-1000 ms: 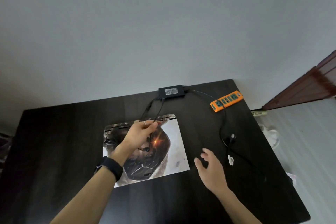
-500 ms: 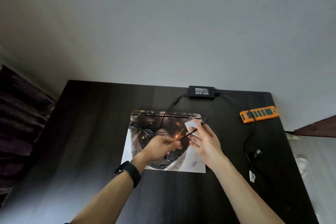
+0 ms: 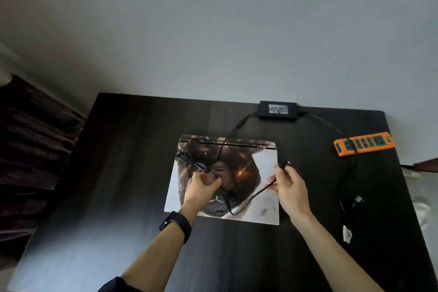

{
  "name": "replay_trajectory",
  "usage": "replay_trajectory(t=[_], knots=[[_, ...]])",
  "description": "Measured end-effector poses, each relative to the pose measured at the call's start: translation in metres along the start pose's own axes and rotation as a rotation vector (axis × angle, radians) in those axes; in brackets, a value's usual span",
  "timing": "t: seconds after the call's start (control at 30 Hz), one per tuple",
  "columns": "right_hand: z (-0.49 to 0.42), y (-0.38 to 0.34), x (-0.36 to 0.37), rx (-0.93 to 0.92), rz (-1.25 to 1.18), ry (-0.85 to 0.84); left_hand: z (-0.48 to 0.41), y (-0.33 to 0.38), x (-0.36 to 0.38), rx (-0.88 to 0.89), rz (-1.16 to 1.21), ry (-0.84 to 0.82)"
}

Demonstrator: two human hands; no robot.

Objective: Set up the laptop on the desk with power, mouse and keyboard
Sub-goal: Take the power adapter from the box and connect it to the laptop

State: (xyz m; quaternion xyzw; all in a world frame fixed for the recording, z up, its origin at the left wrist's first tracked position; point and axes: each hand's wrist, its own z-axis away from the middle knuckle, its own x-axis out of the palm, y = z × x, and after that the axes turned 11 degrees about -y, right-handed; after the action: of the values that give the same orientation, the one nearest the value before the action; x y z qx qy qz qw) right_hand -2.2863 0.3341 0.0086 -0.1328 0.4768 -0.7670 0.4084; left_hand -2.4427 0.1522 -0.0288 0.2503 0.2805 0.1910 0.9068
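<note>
Over the closed laptop (image 3: 260, 211) at mid-desk (image 3: 132, 149), I record that the hands have parted since half a second ago. The right hand (image 3: 290, 188) has drawn out to the lid's right edge, thumb and fingertips pinching the charger plug (image 3: 284, 164). The left hand (image 3: 202, 184) curls round the bunched cable (image 3: 233, 213), with slack looped between them. The power brick (image 3: 278, 110) lies at the far edge, with the orange power strip (image 3: 363, 144) to its right. Judgement: the lead is freed for plugging in. No mouse or keyboard is in sight.

Closed laptop (image 3: 263, 163), left hand (image 3: 201, 186) and right hand (image 3: 288, 188) gripping charger cable (image 3: 256, 195)
</note>
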Motion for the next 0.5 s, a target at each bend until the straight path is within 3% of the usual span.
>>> replay_trajectory(t=[0.1,0.23,0.37,0.5], knots=[[-0.014,0.023,-0.012,0.179,-0.087,0.024,-0.028,-0.006,-0.010,-0.118,0.100,0.115],[-0.017,0.047,-0.026,0.266,-0.088,0.059,-0.056,0.000,-0.012,-0.206,0.197,0.202],[-0.028,0.059,-0.038,0.254,-0.019,0.073,-0.096,0.010,-0.005,-0.313,0.292,0.224],[-0.043,0.046,-0.053,0.168,0.030,0.102,-0.123,0.029,-0.008,-0.248,0.438,0.211]])
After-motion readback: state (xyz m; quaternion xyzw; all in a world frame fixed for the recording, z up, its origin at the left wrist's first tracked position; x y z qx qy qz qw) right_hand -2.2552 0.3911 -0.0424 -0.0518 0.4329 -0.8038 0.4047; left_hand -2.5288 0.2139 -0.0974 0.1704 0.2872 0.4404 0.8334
